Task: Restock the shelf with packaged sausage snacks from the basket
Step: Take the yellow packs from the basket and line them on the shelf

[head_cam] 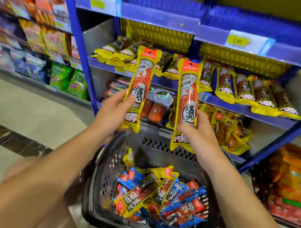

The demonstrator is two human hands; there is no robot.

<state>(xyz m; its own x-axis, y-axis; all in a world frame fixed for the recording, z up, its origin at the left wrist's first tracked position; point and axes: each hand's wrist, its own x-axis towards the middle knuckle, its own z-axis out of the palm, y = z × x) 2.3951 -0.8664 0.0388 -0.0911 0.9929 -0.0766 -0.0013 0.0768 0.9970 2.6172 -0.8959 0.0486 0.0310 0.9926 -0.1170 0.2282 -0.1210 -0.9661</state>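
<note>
Blue shelf (246, 110) over grey tiled floor (17, 102)

glossy plastic film wraps the sausage packs (141, 84); the black basket (161, 148) is perforated matt plastic; painted blue metal shelf (246, 110).

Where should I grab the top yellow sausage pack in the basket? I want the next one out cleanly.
Take the yellow sausage pack around its middle, coming from above through the open top of the basket. It lies slanted on top of the pile, its long flat face up, so probably nothing pins it.
</note>
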